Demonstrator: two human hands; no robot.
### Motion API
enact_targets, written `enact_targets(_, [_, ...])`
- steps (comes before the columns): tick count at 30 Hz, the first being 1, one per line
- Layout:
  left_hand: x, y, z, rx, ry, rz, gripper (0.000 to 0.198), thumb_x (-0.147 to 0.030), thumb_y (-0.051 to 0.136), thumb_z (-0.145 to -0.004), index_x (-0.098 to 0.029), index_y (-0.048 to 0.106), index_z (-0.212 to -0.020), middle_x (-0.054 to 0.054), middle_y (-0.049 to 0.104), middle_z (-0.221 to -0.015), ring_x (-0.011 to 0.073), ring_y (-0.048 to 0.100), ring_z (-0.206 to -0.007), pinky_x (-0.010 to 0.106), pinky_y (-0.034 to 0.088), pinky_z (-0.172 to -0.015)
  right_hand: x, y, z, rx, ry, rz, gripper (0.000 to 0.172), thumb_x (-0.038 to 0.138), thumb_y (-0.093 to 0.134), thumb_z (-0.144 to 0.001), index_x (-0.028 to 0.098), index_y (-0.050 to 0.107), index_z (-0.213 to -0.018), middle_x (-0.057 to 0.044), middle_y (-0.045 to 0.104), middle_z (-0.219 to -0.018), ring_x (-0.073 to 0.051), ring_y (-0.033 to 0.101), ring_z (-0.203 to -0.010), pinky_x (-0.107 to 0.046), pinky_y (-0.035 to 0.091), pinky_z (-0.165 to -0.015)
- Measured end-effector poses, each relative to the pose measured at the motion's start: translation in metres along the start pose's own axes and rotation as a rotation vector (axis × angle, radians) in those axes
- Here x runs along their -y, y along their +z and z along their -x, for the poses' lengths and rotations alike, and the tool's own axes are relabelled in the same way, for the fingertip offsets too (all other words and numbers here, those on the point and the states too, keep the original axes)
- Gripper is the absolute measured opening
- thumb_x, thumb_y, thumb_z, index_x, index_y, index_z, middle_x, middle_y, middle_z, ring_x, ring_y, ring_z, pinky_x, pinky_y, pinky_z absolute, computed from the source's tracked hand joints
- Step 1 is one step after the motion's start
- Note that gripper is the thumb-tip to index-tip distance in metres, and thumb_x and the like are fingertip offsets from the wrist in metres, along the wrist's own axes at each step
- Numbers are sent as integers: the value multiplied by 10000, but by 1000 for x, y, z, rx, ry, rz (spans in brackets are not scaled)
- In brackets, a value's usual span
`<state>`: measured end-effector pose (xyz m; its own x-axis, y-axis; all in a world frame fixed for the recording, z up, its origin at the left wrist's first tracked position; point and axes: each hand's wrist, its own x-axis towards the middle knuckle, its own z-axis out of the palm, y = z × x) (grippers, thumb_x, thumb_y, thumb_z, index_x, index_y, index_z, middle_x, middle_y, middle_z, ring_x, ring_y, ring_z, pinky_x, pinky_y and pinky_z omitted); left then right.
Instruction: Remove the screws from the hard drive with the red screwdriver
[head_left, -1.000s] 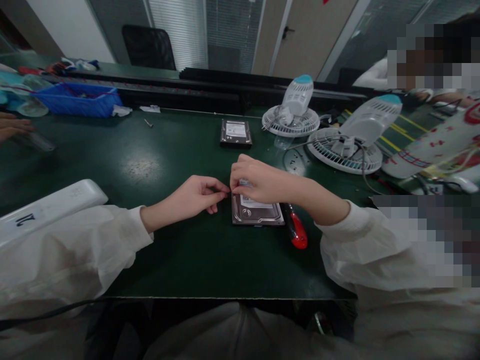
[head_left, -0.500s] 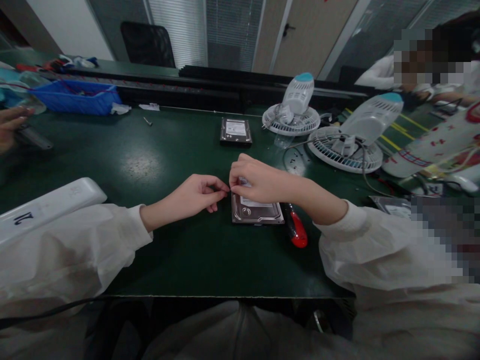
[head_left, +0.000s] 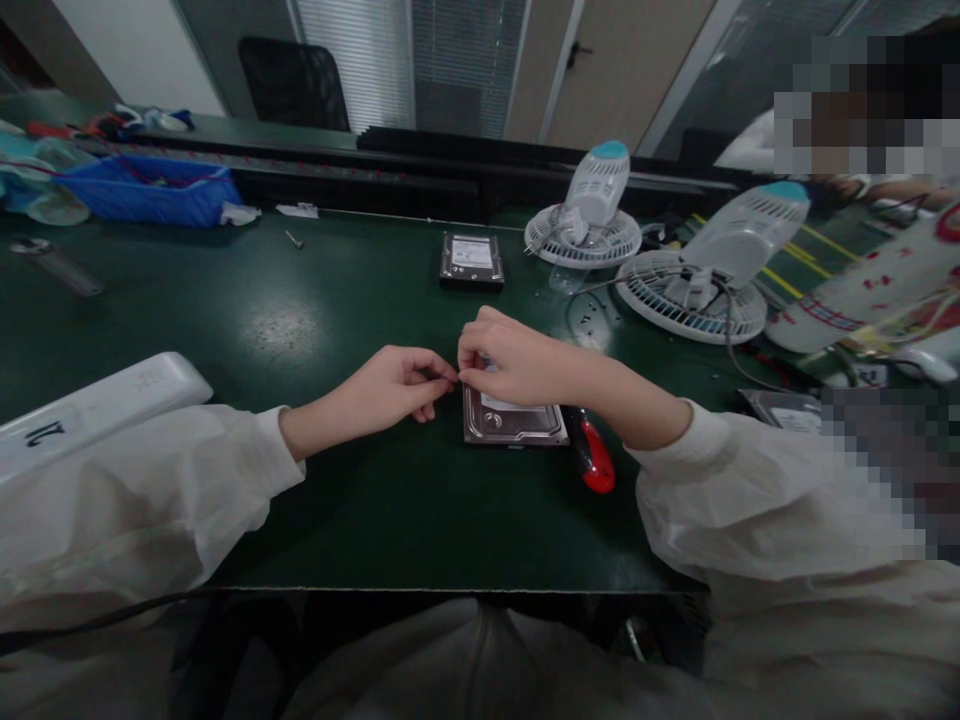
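Note:
A silver hard drive (head_left: 514, 425) lies flat on the green table in front of me, its upper part covered by my right hand (head_left: 506, 355). The fingers of that hand are pinched together at the drive's left edge. My left hand (head_left: 401, 388) is just left of the drive, thumb and forefinger closed and nearly meeting the right fingertips. Whatever sits between the fingertips is too small or hidden to make out. A screwdriver with a red and black handle (head_left: 595, 455) rests against the drive's right side.
Another hard drive (head_left: 471, 262) lies farther back. Two white fans (head_left: 581, 240) stand face down at the back right, with several small screws (head_left: 589, 320) nearby. A white casing (head_left: 105, 405) is at left, a blue basket (head_left: 150, 195) behind. A person sits at far right.
Another person's hand at the far left has gone from view, leaving the grey metal object on the table. My own hands have hardly moved.

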<state>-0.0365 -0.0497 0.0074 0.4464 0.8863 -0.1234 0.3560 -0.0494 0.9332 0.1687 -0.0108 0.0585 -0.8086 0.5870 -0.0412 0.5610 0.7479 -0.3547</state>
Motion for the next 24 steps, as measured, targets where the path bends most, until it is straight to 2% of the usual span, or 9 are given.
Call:
enact_targets(7, [-2, 2, 0, -9, -7, 27, 161, -269, 647, -902, -145, 686, -996, -10, 686, -731, 94, 619, -561, 216, 524, -549, -1, 0, 0, 6, 16, -10, 145, 175, 523, -872, 106, 640, -823, -94, 612, -895, -176, 430, -909, -326, 335, -773])
enact_targets(14, [1, 0, -1, -2, 5, 16, 180, -292, 653, -905, -151, 679, -1015, -4, 693, -766, 101, 632, -584, 229, 539, -568, -1, -2, 0, 14, 6, -8, 107, 147, 542, -855, 110, 631, -809, -88, 607, -888, -173, 424, -910, -328, 337, -794])
enact_targets(24, [-2, 2, 0, -17, -4, 17, 126, -251, 645, -902, -147, 668, -969, -26, 657, -669, 100, 625, -557, 217, 520, -551, -1, -4, 0, 18, 1, -16, 114, 174, 570, -862, 103, 654, -833, -78, 606, -870, -165, 426, -903, -317, 329, -800])
